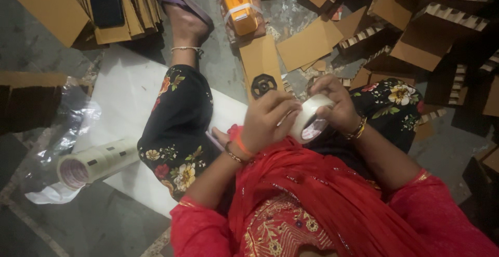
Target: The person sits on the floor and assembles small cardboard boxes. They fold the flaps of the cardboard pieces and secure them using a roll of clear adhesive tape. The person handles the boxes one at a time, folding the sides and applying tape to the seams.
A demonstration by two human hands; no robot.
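I sit on the floor with a roll of clear packing tape [311, 116] held over my lap. My left hand [267, 119] grips the roll from its left side, fingers pressed along the outer face. My right hand [336, 102] holds the roll's right edge, thumb and fingers on the rim. The roll's pink-labelled core faces me. A red scarf hangs down below both hands.
A stack of tape rolls [93, 162] lies in plastic wrap at the left on a white sheet [130, 93]. An orange tape dispenser [238, 2] and a black round part [263, 85] lie ahead. Cardboard pieces [309, 43] and stacks [442, 23] surround me.
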